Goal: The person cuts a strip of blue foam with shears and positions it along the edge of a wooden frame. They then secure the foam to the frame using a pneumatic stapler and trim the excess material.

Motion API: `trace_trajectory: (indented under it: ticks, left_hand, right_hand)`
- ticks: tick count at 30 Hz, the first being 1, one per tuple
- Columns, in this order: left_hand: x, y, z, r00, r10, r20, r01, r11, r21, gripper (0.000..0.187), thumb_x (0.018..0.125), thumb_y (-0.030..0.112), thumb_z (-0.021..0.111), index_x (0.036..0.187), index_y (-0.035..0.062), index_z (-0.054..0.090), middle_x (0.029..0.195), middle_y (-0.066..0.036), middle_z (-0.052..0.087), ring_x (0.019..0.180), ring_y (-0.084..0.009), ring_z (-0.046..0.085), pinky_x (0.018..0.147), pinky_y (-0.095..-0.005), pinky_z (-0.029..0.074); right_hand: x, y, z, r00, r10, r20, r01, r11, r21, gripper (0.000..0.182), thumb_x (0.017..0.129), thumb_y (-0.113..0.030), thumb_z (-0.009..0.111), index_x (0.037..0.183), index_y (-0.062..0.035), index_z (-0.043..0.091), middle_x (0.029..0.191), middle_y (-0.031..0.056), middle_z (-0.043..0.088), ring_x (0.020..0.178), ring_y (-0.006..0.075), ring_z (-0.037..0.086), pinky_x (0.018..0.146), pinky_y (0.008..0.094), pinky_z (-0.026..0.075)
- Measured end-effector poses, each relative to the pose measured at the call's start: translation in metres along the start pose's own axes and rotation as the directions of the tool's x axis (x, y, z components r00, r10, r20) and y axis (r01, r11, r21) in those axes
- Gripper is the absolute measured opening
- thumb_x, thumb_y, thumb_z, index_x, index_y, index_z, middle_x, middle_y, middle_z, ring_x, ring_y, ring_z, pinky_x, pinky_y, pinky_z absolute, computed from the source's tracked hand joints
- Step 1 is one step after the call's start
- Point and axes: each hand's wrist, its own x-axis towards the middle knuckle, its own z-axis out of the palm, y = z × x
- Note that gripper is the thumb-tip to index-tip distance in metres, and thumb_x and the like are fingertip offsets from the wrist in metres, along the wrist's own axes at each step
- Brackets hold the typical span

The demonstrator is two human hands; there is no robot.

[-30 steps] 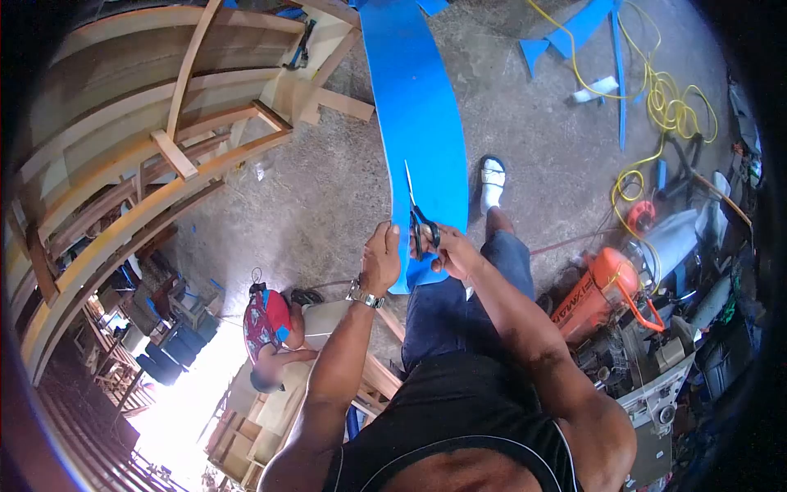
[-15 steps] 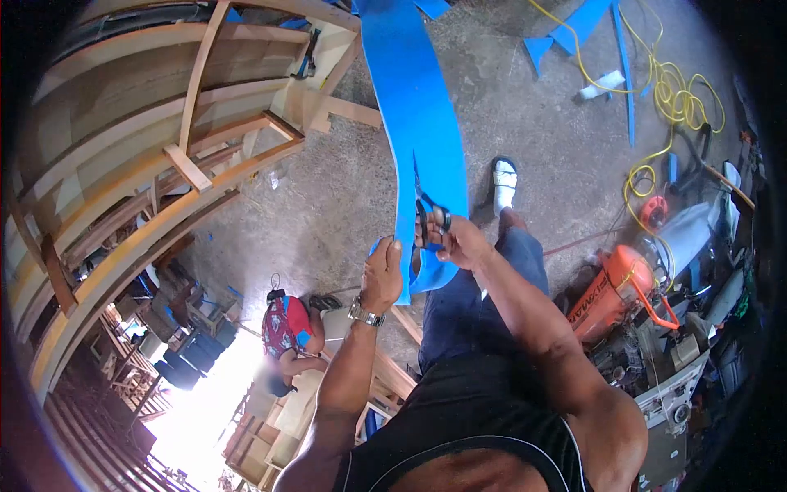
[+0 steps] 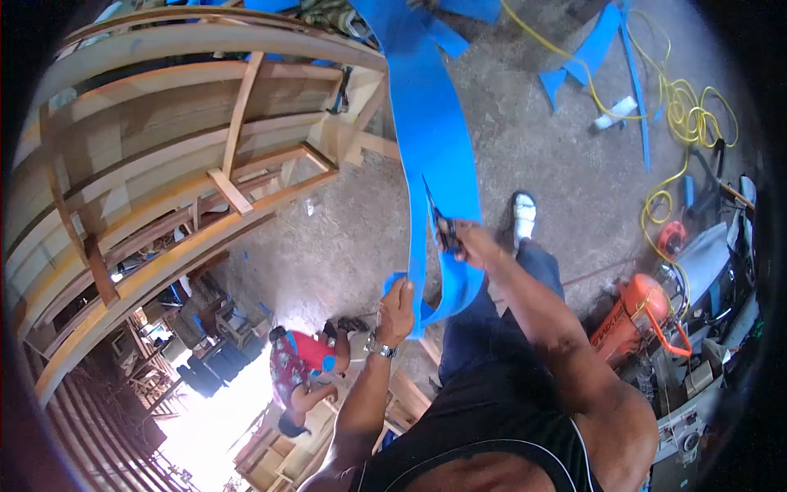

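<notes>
A long blue foam sheet (image 3: 434,115) stretches from the top of the view down to my hands. My right hand (image 3: 473,244) is closed around the dark handles of a pair of scissors (image 3: 434,211), whose blades lie in a lengthwise slit in the sheet. Left of the slit, a narrow strip is parted from the wider piece. My left hand (image 3: 397,310) grips that strip near its lower end, thumb on top. The wider piece curls downward below the scissors, beside my leg.
A curved wooden frame (image 3: 238,123) fills the left side. An orange tank (image 3: 630,316) and clutter stand at right, with a coiled yellow hose (image 3: 693,115) and blue offcuts (image 3: 598,49) on the concrete floor. A person in red (image 3: 307,361) crouches at lower left.
The slit gapes wider, with the strip and the wider piece further apart. My right hand and the scissors sit further from my left hand. The whole view has shifted slightly.
</notes>
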Motion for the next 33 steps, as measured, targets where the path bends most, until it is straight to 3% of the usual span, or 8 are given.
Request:
trace_trajectory:
  ticks: [4, 7, 8, 10, 15, 19, 28, 33]
  left_hand:
    - [-0.019, -0.01, -0.007, 0.972, -0.099, 0.214, 0.084, 0.993, 0.081, 0.032, 0.103, 0.027, 0.045, 0.103, -0.0011, 0.06, 0.086, -0.015, 0.064, 0.076, -0.0267, 0.058, 0.073, -0.0411, 0.047]
    - [0.01, -0.063, 0.004, 0.956, -0.004, 0.292, 0.044, 0.991, -0.129, 0.035, 0.102, 0.029, 0.049, 0.112, -0.0015, 0.061, 0.097, -0.024, 0.065, 0.088, -0.0344, 0.063, 0.076, -0.0431, 0.047]
    - [0.031, -0.095, 0.017, 0.979, 0.125, 0.163, -0.113, 0.991, -0.078, 0.041, 0.103, 0.034, 0.045, 0.113, -0.0025, 0.06, 0.103, -0.025, 0.065, 0.094, -0.0371, 0.062, 0.08, -0.0438, 0.047]
    - [0.102, -0.022, -0.004, 0.994, -0.032, 0.105, 0.049, 0.985, -0.165, 0.057, 0.104, 0.045, 0.033, 0.117, -0.0051, 0.057, 0.114, -0.028, 0.061, 0.104, -0.0431, 0.058, 0.087, -0.0476, 0.046]
    - [0.231, 0.05, -0.012, 0.986, -0.004, -0.166, -0.015, 0.994, -0.111, 0.055, 0.102, 0.047, 0.036, 0.116, -0.0021, 0.057, 0.109, -0.031, 0.063, 0.103, -0.0491, 0.059, 0.087, -0.0545, 0.046]
    - [0.247, 0.048, -0.003, 0.934, 0.068, -0.351, -0.071, 0.997, 0.005, 0.047, 0.102, 0.044, 0.038, 0.112, 0.0014, 0.058, 0.102, -0.029, 0.065, 0.092, -0.0506, 0.062, 0.078, -0.0577, 0.048]
    - [0.252, 0.045, -0.022, 0.982, 0.122, -0.146, -0.128, 0.991, -0.032, 0.033, 0.103, 0.03, 0.042, 0.108, 0.0017, 0.057, 0.089, -0.028, 0.065, 0.081, -0.049, 0.062, 0.066, -0.0556, 0.047]
    - [0.236, 0.057, -0.025, 0.991, 0.115, -0.066, -0.119, 0.99, -0.07, 0.032, 0.103, 0.03, 0.044, 0.108, 0.0014, 0.057, 0.088, -0.029, 0.064, 0.08, -0.0482, 0.062, 0.065, -0.0539, 0.046]
  right_hand:
    - [-0.045, 0.002, 0.017, 0.984, -0.174, -0.034, 0.157, 0.944, -0.291, 0.02, 0.093, -0.025, 0.068, 0.094, -0.0062, 0.061, 0.077, 0.0008, 0.062, 0.064, 0.0072, 0.057, 0.048, 0.0208, 0.04]
    - [-0.046, 0.012, 0.022, 0.948, -0.317, -0.019, 0.296, 0.905, -0.304, 0.015, 0.092, -0.009, 0.063, 0.103, 0.0005, 0.058, 0.081, 0.0028, 0.061, 0.073, 0.011, 0.059, 0.063, 0.0248, 0.048]
    - [-0.049, 0.015, 0.028, 0.941, -0.338, -0.025, 0.317, 0.903, -0.289, 0.017, 0.092, -0.004, 0.061, 0.107, 0.0033, 0.057, 0.082, 0.0041, 0.061, 0.077, 0.0131, 0.061, 0.069, 0.0266, 0.051]
    - [-0.05, 0.007, 0.039, 0.937, -0.347, -0.038, 0.317, 0.891, -0.324, 0.019, 0.091, -0.001, 0.061, 0.109, 0.0041, 0.056, 0.085, 0.0046, 0.061, 0.078, 0.0136, 0.061, 0.07, 0.0278, 0.051]
    - [-0.033, -0.002, 0.036, 0.888, -0.458, -0.04, 0.293, 0.63, -0.72, 0.016, 0.089, -0.002, 0.063, 0.104, 0.0006, 0.06, 0.092, 0.0047, 0.06, 0.077, 0.0115, 0.059, 0.07, 0.0261, 0.049]
    - [-0.025, -0.022, 0.05, 0.963, -0.253, -0.091, 0.158, 0.807, -0.57, 0.018, 0.092, -0.016, 0.064, 0.105, -0.005, 0.059, 0.088, 0.0016, 0.062, 0.073, 0.0086, 0.055, 0.051, 0.0226, 0.042]
    - [-0.014, -0.058, 0.073, 0.99, -0.134, -0.044, 0.117, 0.955, -0.273, 0.032, 0.097, -0.037, 0.059, 0.109, -0.0072, 0.058, 0.089, 0.0026, 0.065, 0.08, 0.0101, 0.063, 0.046, 0.0232, 0.042]
    - [-0.008, -0.096, 0.071, 0.995, 0.1, -0.023, -0.097, 0.989, 0.112, 0.03, 0.097, -0.035, 0.059, 0.111, -0.0092, 0.059, 0.093, 0.0026, 0.065, 0.084, 0.0138, 0.064, 0.047, 0.0251, 0.043]
